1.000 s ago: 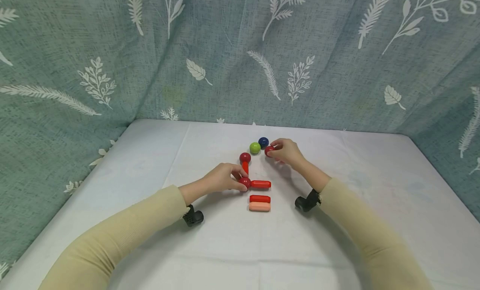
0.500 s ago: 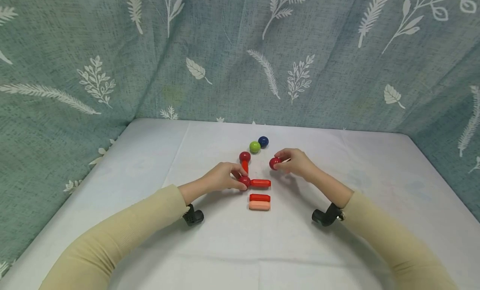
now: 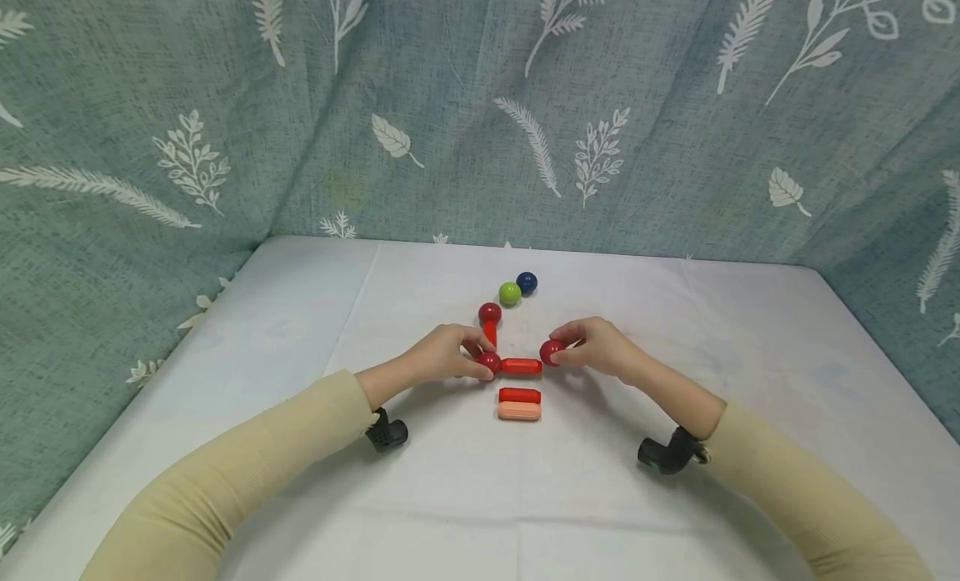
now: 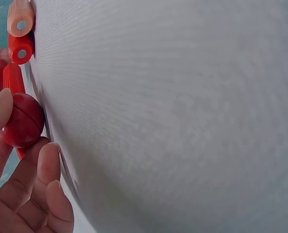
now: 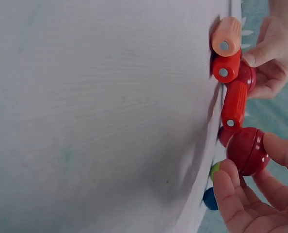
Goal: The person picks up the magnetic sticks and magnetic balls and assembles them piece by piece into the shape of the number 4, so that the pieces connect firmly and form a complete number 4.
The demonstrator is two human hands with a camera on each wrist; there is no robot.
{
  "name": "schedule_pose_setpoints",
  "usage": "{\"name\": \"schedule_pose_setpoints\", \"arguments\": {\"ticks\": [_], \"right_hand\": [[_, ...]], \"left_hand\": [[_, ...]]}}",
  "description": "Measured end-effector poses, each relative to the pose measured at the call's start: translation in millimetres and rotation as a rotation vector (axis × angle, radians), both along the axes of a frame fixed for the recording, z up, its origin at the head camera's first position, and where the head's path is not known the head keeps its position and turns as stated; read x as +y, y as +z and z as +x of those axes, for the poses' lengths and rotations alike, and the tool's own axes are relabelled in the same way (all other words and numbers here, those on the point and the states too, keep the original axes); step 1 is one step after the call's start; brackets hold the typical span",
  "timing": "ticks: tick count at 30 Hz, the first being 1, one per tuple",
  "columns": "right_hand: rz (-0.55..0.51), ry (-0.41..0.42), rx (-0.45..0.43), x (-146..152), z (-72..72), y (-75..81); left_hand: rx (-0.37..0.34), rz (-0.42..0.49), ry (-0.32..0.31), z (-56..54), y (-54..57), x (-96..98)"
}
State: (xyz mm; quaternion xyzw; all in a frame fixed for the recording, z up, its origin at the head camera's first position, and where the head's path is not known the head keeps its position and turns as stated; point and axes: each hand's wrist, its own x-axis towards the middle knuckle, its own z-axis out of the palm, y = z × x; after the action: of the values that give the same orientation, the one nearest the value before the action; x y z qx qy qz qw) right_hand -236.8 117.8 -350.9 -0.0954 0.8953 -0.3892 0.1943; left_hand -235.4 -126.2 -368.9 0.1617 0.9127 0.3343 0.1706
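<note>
My left hand (image 3: 450, 353) pinches a dark red ball (image 4: 24, 121) at the corner of a joined shape. From that ball a red rod (image 3: 521, 366) points right, and another red rod (image 3: 490, 334) runs back to a second red ball (image 3: 490, 313). My right hand (image 3: 600, 346) holds a third red ball (image 5: 248, 151) between thumb and fingers. It sits just off the free end of the right-pointing rod, whose round metal tip (image 5: 230, 123) shows in the right wrist view. A small gap appears between ball and rod in the head view.
In front of the joined shape, a loose red rod (image 3: 519, 395) and a peach rod (image 3: 519, 411) lie side by side. A green ball (image 3: 510, 293) and a dark blue ball (image 3: 527, 282) rest at the back of the white table (image 3: 420, 498). A patterned cloth (image 3: 450, 131) hangs behind.
My right hand has brought its red ball from beside the blue and green balls forward, close to the end of the right-pointing rod. The left hand has stayed in place.
</note>
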Motion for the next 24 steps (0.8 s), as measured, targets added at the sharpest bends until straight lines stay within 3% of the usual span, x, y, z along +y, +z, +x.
{"name": "schedule_pose_setpoints", "arguments": {"ticks": [16, 24], "right_hand": [[0.0, 0.009, -0.037, 2, 1.9, -10.9], [0.028, 0.037, -0.013, 1, 1.5, -12.8]], "left_hand": [[-0.006, 0.01, 0.003, -0.6, -0.7, 0.9], [-0.003, 0.012, 0.004, 1.1, 1.3, 1.0]]}}
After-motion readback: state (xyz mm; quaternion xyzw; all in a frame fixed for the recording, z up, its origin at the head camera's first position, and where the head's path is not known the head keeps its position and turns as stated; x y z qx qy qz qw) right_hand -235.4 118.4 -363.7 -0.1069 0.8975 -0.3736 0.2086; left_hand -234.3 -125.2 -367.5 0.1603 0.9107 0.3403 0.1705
